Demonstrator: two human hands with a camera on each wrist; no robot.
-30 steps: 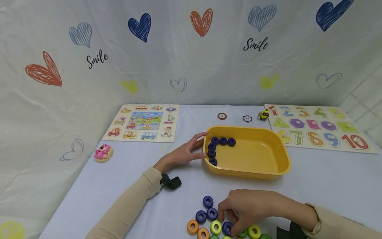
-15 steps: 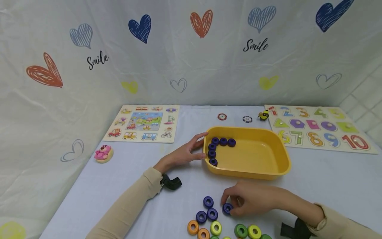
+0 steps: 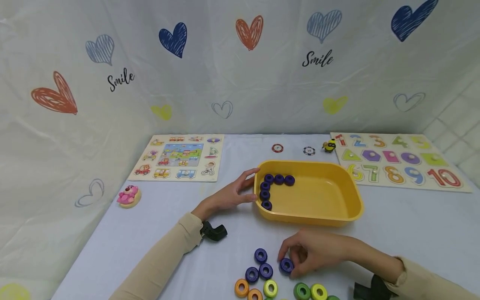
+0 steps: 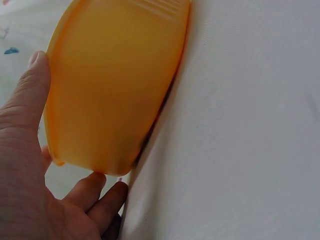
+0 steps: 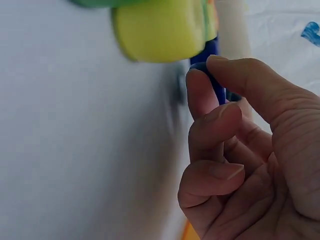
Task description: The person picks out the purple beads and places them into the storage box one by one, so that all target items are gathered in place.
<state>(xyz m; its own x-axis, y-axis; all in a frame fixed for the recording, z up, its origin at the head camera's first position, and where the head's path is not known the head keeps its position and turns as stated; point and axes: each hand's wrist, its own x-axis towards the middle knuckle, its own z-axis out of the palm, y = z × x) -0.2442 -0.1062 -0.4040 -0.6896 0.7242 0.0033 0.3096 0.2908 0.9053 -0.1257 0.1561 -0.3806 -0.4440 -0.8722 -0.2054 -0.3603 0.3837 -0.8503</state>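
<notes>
In the head view, my right hand (image 3: 313, 252) pinches a dark blue ring bead (image 3: 286, 266) between thumb and fingertips. In the right wrist view, the bead's blue edge (image 5: 218, 91) shows between thumb and index finger. My left hand (image 3: 231, 192) holds the left end of a yellow plastic tray (image 3: 318, 216), thumb and fingers spread along its wall. The left wrist view shows the thumb at the tray's rim and the fingertips at its corner. Inside the tray, several dark blue ring beads (image 3: 265, 195) lie in a bent row along the left and back walls.
Nearer me lie loose blue beads (image 3: 266, 271), orange beads (image 3: 241, 288), yellow beads (image 3: 318, 292) and green beads (image 3: 301, 291). Puzzle boards stand back left (image 3: 180, 158) and back right (image 3: 397, 162). Poker chips (image 3: 309, 151), a bee figure (image 3: 329, 145) and a pink bear toy (image 3: 128, 196) lie around.
My right hand has pulled the blue bead away from the green and yellow beads, toward the tray, then stayed nearly still. The left hand has kept its place at the tray.
</notes>
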